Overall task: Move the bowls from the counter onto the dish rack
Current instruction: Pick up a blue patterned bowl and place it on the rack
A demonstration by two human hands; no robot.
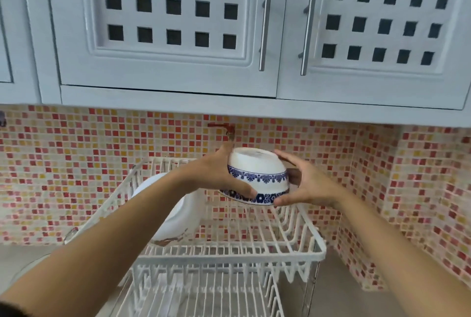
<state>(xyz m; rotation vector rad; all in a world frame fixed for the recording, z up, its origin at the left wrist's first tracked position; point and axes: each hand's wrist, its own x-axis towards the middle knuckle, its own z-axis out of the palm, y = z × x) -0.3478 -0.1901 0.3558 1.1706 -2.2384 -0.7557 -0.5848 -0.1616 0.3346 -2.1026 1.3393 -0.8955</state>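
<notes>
A white bowl with blue flower bands is upside down, held over the back of the upper tier of the white wire dish rack. My left hand grips its left side and my right hand grips its right side. Whether the bowl's rim touches the wires I cannot tell. A plain white dish leans in the left part of the same tier, partly hidden by my left forearm. The rack's lower tier shows below.
White cabinets with steel handles hang low just above the rack. The red and yellow mosaic wall closes in behind and on the right. A tap sticks out of the wall behind the bowl. Grey counter lies to the right.
</notes>
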